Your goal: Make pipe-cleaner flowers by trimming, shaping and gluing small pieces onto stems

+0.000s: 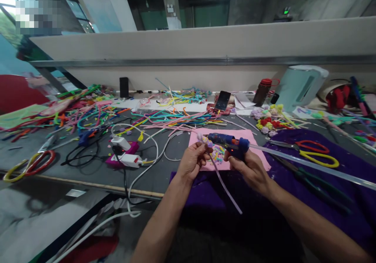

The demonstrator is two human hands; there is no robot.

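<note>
My right hand (249, 168) grips a blue hot glue gun (229, 141) with a long clear glue stick (308, 165) trailing out to the right. The gun's nozzle points left at a small pale flower piece (202, 138) pinched in my left hand (192, 159). A lilac pipe cleaner stem (225, 186) hangs down from that piece toward me. Both hands hover over a pink sheet (258, 159) with small coloured scraps (217, 153), which lies partly on purple cloth (337, 200).
Piles of coloured pipe cleaners (123, 116) cover the grey table. A power strip with white plugs and cables (125, 155) lies left of my hands. Red and yellow scissors (315, 151) rest on the cloth at right, another pair (29, 165) at far left. A phone (222, 100), bottle (261, 91) and finished flowers (268, 122) sit behind.
</note>
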